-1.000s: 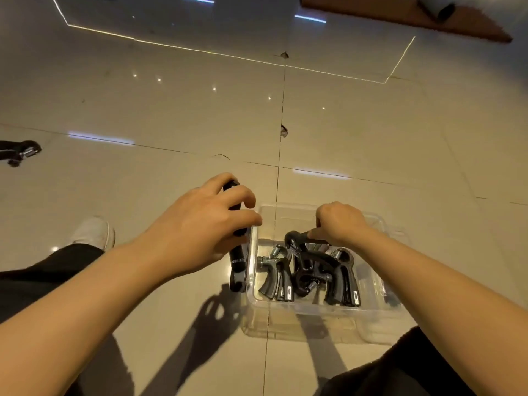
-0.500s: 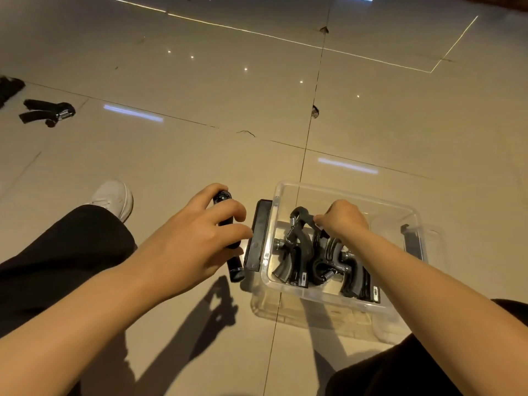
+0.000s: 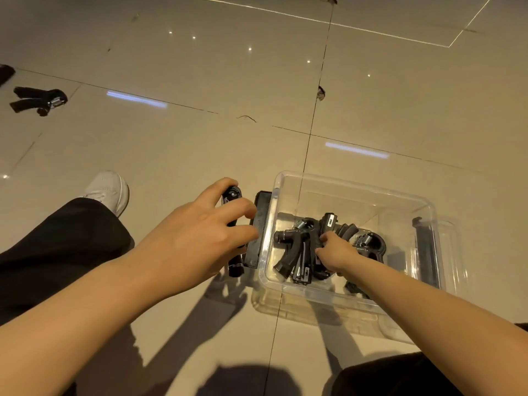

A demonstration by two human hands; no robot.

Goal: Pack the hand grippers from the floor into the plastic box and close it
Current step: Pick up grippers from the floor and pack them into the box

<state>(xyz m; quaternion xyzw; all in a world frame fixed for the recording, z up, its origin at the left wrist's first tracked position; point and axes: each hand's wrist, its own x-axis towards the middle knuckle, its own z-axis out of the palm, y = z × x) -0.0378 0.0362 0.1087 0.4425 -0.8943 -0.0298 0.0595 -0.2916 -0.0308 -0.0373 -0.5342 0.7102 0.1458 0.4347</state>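
A clear plastic box (image 3: 351, 185) stands on the tiled floor in front of me, with several black hand grippers (image 3: 297, 247) piled inside. My right hand (image 3: 338, 252) reaches down into the box and is closed on one of the black grippers there. My left hand (image 3: 205, 235) hovers just left of the box, wrapped around another black hand gripper (image 3: 233, 207) whose ends stick out above and below my fingers. A black latch (image 3: 258, 227) hangs on the box's left wall beside that hand. One more hand gripper (image 3: 37, 100) lies on the floor far left.
My black-trousered left leg and white shoe (image 3: 110, 190) rest on the floor at left. A second black latch (image 3: 425, 252) sits on the box's right side. A dark object (image 3: 5, 73) pokes in at the far left edge. My right knee fills the bottom right corner.
My right hand has sunk deeper into the box among the grippers. The view has tilted down and left, so the gripper on the floor is further in view. My left hand still holds its gripper.
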